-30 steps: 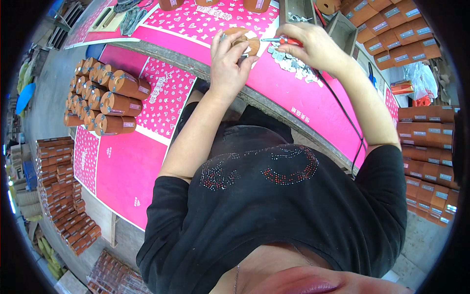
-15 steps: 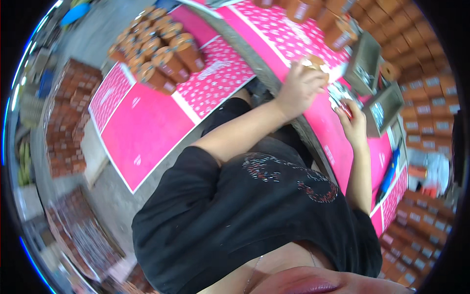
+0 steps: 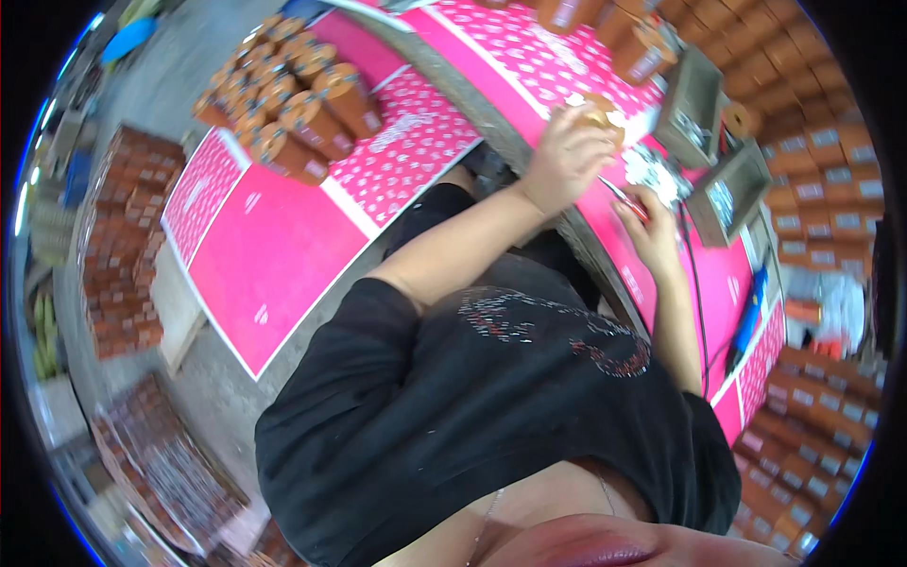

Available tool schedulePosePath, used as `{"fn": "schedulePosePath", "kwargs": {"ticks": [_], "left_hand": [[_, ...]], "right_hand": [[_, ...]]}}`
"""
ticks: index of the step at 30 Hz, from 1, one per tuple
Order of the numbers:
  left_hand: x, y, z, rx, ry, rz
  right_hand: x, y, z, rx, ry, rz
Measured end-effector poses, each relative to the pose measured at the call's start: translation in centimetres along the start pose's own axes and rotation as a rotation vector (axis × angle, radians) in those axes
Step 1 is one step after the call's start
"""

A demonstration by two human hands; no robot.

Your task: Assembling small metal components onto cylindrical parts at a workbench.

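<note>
Where the pink sheet (image 3: 283,293) lies at left, its white printing is too blurred to read. My left grip (image 3: 570,163) partly hides the brown round piece (image 3: 601,114) over the desk (image 3: 721,272); I cannot tell whether it clamps. A red-handled tool (image 3: 636,209), partly covered, is clamped in my right grip (image 3: 654,234). Rightmost, brown blocks (image 3: 814,231) bear illegible labels.

bright blue oval thing (image 3: 132,40), upper left — yellow-green bundle (image 3: 44,335) below — pale plastic bag (image 3: 841,300), far right
</note>
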State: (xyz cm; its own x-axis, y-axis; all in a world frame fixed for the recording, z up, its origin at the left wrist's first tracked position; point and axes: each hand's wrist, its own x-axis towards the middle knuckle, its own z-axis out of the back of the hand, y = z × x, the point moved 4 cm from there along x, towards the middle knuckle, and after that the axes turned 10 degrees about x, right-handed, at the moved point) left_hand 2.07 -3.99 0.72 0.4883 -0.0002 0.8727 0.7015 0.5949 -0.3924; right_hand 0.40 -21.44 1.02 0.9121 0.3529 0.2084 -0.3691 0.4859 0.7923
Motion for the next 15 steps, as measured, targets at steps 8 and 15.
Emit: {"fn": "schedulePosePath", "kwargs": {"ticks": [8, 15], "left_hand": [[1.3, 1.0, 1.3, 0.23, 0.156, 0.097], [2.1, 1.9, 2.0, 0.03, 0.602, 0.491]], "right_hand": [[-2.3, -4.8, -1.4, 0.235, -0.16, -0.165], [-2.1, -5.1, -2.5, 0.084, -0.214, -0.08]]}}
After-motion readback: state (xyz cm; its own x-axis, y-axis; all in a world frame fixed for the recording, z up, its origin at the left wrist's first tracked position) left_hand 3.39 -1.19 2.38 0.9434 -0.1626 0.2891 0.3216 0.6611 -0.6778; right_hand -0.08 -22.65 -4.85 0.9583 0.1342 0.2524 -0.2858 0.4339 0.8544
